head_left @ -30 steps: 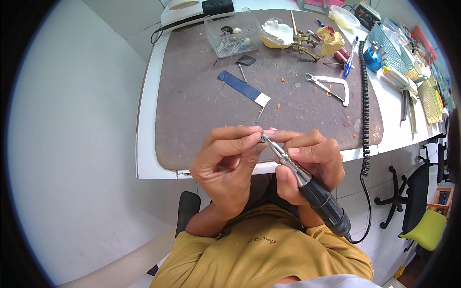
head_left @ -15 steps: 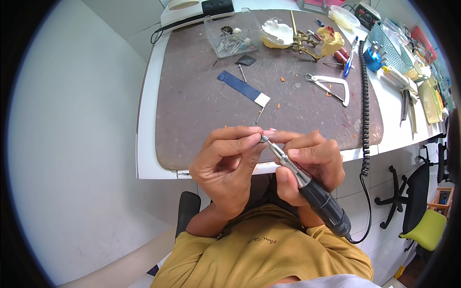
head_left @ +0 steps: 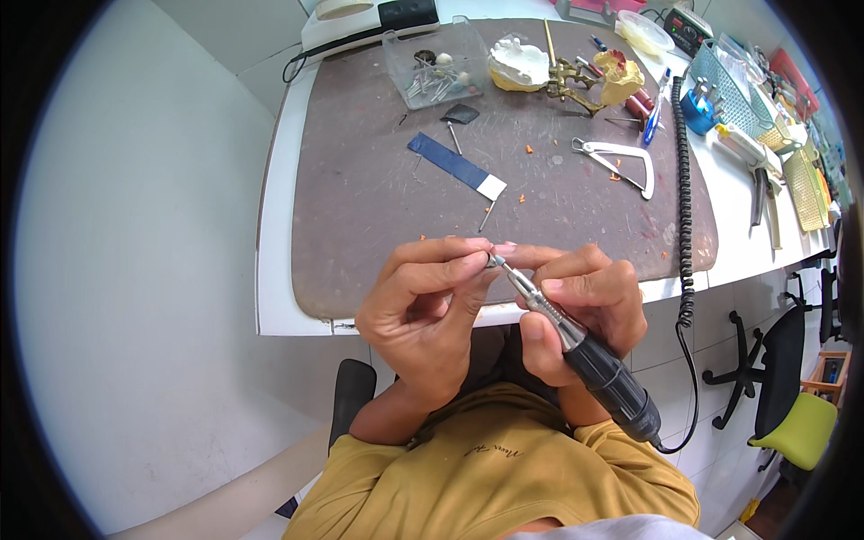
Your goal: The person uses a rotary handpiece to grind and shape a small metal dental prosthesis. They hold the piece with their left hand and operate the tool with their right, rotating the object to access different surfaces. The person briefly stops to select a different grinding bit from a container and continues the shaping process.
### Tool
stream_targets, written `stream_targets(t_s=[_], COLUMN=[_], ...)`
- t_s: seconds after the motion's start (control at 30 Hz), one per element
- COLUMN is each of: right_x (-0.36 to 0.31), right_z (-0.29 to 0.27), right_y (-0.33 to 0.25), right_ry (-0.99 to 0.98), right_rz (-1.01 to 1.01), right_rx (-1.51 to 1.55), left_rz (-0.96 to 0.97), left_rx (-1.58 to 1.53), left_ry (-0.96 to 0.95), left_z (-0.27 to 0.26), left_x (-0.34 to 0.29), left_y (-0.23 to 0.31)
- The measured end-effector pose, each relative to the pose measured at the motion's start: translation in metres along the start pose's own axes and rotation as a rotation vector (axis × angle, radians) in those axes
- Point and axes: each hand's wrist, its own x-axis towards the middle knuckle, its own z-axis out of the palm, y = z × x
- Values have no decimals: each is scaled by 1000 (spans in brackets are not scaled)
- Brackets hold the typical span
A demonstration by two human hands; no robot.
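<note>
Above a brown mat (head_left: pixel 360 198), the left hand's (head_left: pixel 418 310) fingertips pinch a tiny, mostly hidden piece (head_left: pixel 490 262) while the right hand's (head_left: pixel 598 292) fingers wrap a drill (head_left: pixel 605 373). Grinding appears underway; the next move calls for light, steady pressure.

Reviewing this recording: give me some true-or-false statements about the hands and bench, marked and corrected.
1. The right hand holds a corded handpiece. True.
2. The left hand lies flat on the mat. False: it pinches a small, mostly hidden piece at the bit.
3. The clear box holds metal-shanked bits. True.
4. The white-ended blue strip lies right of the caliper. False: it lies left of it.
</note>
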Motion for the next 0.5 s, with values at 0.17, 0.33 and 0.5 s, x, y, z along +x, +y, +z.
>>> stream_targets(t_s=[0.17, 0.33, 0.5], right_x=[0, 1, 2], right_z=[0, -1, -2], right_y=[0, 0, -2], right_ry=[-18, -37, -39], right_rz=[-14, -31, -4], right_rx=[-17, -23, -29], left_rz=[5, 14, 21], left_rx=[23, 50, 49], left_ry=[2, 2, 11], left_z=[-1, -2, -1], left_x=[0, -1, -1], left_y=[0, 0, -1])
